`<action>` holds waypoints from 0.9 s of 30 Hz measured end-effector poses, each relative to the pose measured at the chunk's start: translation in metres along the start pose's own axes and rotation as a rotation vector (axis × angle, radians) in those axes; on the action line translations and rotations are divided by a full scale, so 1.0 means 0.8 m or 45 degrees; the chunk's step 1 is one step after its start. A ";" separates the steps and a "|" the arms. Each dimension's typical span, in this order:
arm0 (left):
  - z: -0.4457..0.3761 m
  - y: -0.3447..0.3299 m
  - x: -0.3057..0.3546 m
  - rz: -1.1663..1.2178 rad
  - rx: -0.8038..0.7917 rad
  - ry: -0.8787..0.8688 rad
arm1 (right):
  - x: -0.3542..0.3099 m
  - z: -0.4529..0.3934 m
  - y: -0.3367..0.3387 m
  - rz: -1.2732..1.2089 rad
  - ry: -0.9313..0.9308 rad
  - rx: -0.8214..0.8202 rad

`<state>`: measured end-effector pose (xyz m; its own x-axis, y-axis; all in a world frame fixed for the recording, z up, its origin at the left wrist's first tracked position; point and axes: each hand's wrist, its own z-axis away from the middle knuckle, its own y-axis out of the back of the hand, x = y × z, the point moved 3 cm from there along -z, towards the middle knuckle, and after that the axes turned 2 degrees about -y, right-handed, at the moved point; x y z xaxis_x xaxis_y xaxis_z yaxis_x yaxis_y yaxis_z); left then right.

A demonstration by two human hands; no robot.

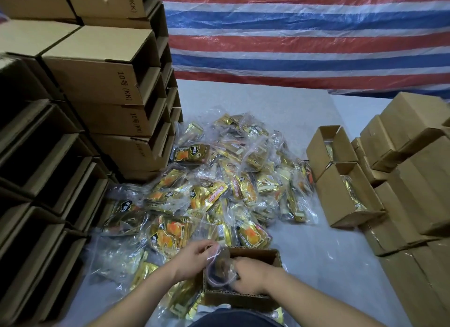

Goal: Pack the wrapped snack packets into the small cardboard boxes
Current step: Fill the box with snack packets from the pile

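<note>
While our left hand (192,258) and right hand (250,275) grip one bagged packet (219,269) inside the open box (243,298), we count two filled boxes (341,175) beside the packet pile (219,180) on a grey floor (316,253), under a striped tarp (304,34).

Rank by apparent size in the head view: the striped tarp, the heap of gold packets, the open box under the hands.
1. Red, white and blue striped tarp
2. Heap of gold snack packets
3. Small open cardboard box, although nearest the camera

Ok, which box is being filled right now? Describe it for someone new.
Start from the pile of gold snack packets on the floor. At its near edge sits one small open box. Unlike the two open boxes to the right, both hands are pushing a packet into it.
</note>
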<state>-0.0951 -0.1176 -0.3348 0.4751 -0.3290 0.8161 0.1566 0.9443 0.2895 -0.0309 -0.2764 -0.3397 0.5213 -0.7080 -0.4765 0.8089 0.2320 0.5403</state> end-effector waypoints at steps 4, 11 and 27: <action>-0.005 0.001 -0.007 -0.027 0.006 0.030 | 0.004 -0.022 -0.011 0.248 -0.045 0.004; -0.010 -0.005 -0.010 -0.015 0.000 -0.007 | 0.011 -0.025 -0.018 0.564 -0.130 -0.128; -0.016 -0.013 -0.019 -0.024 0.102 -0.056 | 0.017 0.005 0.017 0.044 -0.271 -0.252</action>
<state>-0.0925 -0.1222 -0.3563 0.4340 -0.3486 0.8307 0.0948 0.9347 0.3427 -0.0138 -0.2858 -0.3361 0.4977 -0.8165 -0.2927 0.8398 0.3692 0.3982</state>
